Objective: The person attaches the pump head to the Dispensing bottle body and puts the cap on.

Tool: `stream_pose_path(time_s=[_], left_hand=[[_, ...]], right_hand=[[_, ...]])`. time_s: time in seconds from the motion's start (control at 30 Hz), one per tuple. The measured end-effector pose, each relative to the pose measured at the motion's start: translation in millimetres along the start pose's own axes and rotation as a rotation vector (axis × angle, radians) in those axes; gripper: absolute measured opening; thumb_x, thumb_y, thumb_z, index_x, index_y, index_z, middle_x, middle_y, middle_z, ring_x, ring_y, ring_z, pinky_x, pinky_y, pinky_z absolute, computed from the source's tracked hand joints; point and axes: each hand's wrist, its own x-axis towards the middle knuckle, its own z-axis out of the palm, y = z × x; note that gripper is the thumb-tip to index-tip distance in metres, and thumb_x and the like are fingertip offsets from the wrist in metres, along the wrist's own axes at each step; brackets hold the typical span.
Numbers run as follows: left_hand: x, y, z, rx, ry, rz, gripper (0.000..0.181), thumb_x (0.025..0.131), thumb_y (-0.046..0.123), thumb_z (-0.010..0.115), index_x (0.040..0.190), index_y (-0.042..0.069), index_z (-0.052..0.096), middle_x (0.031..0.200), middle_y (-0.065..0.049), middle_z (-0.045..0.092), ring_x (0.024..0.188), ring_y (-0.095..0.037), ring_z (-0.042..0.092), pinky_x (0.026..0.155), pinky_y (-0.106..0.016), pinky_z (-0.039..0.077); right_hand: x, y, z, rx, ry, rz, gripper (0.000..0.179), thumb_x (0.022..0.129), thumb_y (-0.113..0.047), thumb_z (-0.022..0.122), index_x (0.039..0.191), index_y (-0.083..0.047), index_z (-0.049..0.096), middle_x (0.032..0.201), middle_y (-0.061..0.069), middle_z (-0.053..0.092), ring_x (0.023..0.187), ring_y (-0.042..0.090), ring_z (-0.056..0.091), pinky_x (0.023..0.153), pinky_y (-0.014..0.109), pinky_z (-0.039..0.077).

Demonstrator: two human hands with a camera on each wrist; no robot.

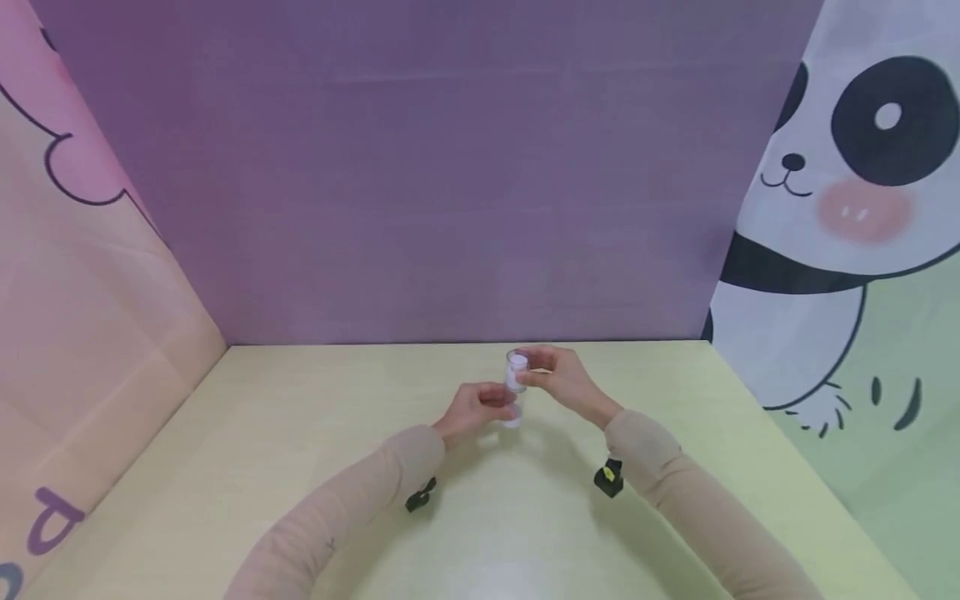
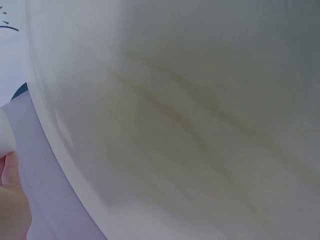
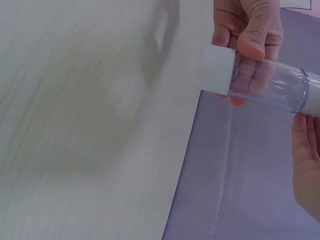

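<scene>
A clear cylindrical container with a white end cap [image 3: 217, 70] is raised over the table between both hands. My left hand [image 1: 474, 412] grips it near the white cap, thumb on the near side; several fingers show through the clear wall [image 3: 280, 85]. Up at the other end, my right hand [image 1: 562, 377] pinches a white piece [image 1: 517, 367], which meets the clear part at a ring-shaped rim. In the right wrist view, the right hand's fingers [image 3: 304, 150] touch the white piece from below. The left wrist view catches only part of the left hand [image 2: 14, 210] beside white plastic [image 2: 6, 137].
The pale wood-look table [image 1: 337, 392] spreads under both arms. A purple backdrop [image 1: 465, 183] stands along its far edge, with cartoon-printed panels on both sides, a panda [image 1: 810, 333] on the right one. Small black devices [image 1: 609, 477] hang at the wrists.
</scene>
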Motion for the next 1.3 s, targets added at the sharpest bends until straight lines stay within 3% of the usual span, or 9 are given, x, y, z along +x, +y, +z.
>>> stream_pose_path(time_s=[0.33,0.47,0.83,1.03,1.3], left_hand=[[-2.4,14.6,1.0,0.022,0.011,-0.002,0.037,0.079,0.014,0.071,0.115,0.006,0.062,0.112,-0.009,0.066,0.103,-0.019,0.061,0.090,-0.032,0.049],[4.4,4.3,2.5,0.055,0.024,0.023,0.039,0.078,0.017,0.072,0.115,0.006,0.062,0.110,-0.008,0.066,0.102,-0.018,0.061,0.089,-0.030,0.049],[4.3,5.1,4.4,0.077,0.035,0.049,0.035,0.078,0.010,0.071,0.111,0.002,0.063,0.107,-0.011,0.067,0.099,-0.020,0.063,0.087,-0.029,0.050],[7.9,8.4,2.7,0.042,0.036,0.021,0.038,0.079,0.013,0.071,0.114,0.003,0.061,0.113,-0.011,0.065,0.103,-0.019,0.061,0.089,-0.031,0.049],[19.8,-0.5,2.5,0.050,0.083,-0.040,0.038,0.078,0.013,0.072,0.113,0.003,0.062,0.110,-0.010,0.066,0.104,-0.020,0.060,0.091,-0.032,0.048]], right_hand=[[-0.2,-2,-1,-0.018,0.019,-0.041,0.040,0.081,-0.009,0.067,0.120,-0.004,0.058,0.112,0.014,0.064,0.098,0.022,0.061,0.078,0.028,0.050],[-0.5,0,1,-0.007,0.043,-0.049,0.040,0.081,-0.008,0.067,0.119,-0.003,0.057,0.110,0.016,0.064,0.097,0.022,0.062,0.079,0.029,0.052],[-0.9,3,5,-0.020,0.106,-0.054,0.039,0.081,-0.010,0.068,0.118,-0.004,0.059,0.105,0.015,0.066,0.093,0.019,0.062,0.078,0.029,0.053],[7.6,0,0,-0.076,0.057,-0.105,0.041,0.082,-0.014,0.068,0.120,-0.003,0.057,0.107,0.015,0.066,0.096,0.021,0.060,0.078,0.028,0.052],[17.4,7,-2,-0.075,-0.041,-0.061,0.042,0.082,-0.008,0.067,0.122,-0.002,0.056,0.112,0.016,0.063,0.103,0.026,0.059,0.080,0.030,0.051]])
